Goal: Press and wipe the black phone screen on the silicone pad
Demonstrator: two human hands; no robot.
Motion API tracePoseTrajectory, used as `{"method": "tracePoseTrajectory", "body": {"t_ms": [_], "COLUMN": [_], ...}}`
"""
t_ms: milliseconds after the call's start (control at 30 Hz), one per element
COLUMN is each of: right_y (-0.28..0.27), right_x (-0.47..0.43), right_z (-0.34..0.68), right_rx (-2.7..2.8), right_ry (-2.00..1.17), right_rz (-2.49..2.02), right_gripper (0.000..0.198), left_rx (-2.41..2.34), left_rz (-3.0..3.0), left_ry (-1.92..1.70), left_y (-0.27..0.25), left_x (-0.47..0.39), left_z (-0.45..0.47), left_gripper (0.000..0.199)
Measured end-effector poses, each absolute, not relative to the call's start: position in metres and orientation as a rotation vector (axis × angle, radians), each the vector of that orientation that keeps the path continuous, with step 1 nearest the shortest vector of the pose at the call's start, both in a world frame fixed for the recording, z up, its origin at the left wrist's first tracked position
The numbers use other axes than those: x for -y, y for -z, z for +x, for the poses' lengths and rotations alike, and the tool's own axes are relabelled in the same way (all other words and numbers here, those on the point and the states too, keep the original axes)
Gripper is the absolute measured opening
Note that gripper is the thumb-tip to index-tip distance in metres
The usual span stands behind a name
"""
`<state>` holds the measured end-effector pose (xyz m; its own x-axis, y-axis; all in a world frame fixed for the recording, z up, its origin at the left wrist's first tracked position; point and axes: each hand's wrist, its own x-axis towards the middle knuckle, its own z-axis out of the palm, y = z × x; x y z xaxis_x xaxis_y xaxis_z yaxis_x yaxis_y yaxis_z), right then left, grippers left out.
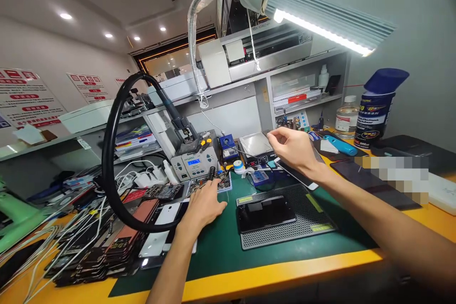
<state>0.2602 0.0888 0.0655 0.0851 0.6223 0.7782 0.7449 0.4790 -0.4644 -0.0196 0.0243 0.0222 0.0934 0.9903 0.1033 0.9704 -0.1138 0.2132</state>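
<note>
My left hand point(204, 203) lies low over the near edge of a tray of small parts point(225, 182). Its thumb is spread away to the right, and its fingertips lie close to a short black cylinder point(213, 172); I cannot tell if they touch it. My right hand point(294, 148) is raised in front of a flat metal-topped device point(255, 144), thumb and fingertips pinched together; anything between them is too small to make out. Between my forearms a black smartphone point(267, 214) lies on a grey perforated mat point(285, 237). Another phone point(302, 176) lies under my right wrist.
A black hose point(107, 152) loops up beside my left arm from a rework station point(194, 164). Stacked phone parts point(110, 251) and white cables crowd the left. A lit lamp point(327, 19) hangs overhead. A spray can point(374, 118) and a clear bottle point(346, 118) stand right.
</note>
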Motion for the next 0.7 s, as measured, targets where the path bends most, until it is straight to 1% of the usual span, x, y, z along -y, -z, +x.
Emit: {"method": "tracePoseTrajectory", "body": {"t_ms": [100,167,200,300,367,600,700], "right_y": [-0.061,-0.058,-0.057,-0.056,-0.055,-0.056,-0.057], "right_x": [-0.085,-0.086,-0.087,-0.091,-0.092,-0.093,-0.091], "right_z": [0.256,0.256,0.256,0.258,0.26,0.261,0.26], "right_rx": [1.645,1.661,1.665,1.672,1.675,1.674,1.723], "right_ry": [0.1,0.084,0.077,0.057,0.046,-0.002,-0.057], "right_rz": [-1.176,-1.171,-1.173,-1.183,-1.186,-1.171,-1.136], "right_gripper": [0.023,0.022,0.022,0.021,0.021,0.021,0.021], "left_rx": [-1.96,-1.923,-1.911,-1.904,-1.932,-2.052,-2.066], "left_rz": [2.381,2.428,2.443,2.467,2.478,2.503,2.522], "left_ry": [-0.108,0.013,0.064,0.179,0.219,0.221,0.136], "left_y": [-0.028,-0.034,-0.036,-0.04,-0.041,-0.04,-0.042], "left_x": [-0.035,-0.042,-0.045,-0.05,-0.052,-0.046,-0.041], "left_z": [-0.007,0.0,0.003,0.009,0.011,0.012,0.011], "left_gripper": [0.078,0.082,0.079,0.054,0.042,0.043,0.032]}}
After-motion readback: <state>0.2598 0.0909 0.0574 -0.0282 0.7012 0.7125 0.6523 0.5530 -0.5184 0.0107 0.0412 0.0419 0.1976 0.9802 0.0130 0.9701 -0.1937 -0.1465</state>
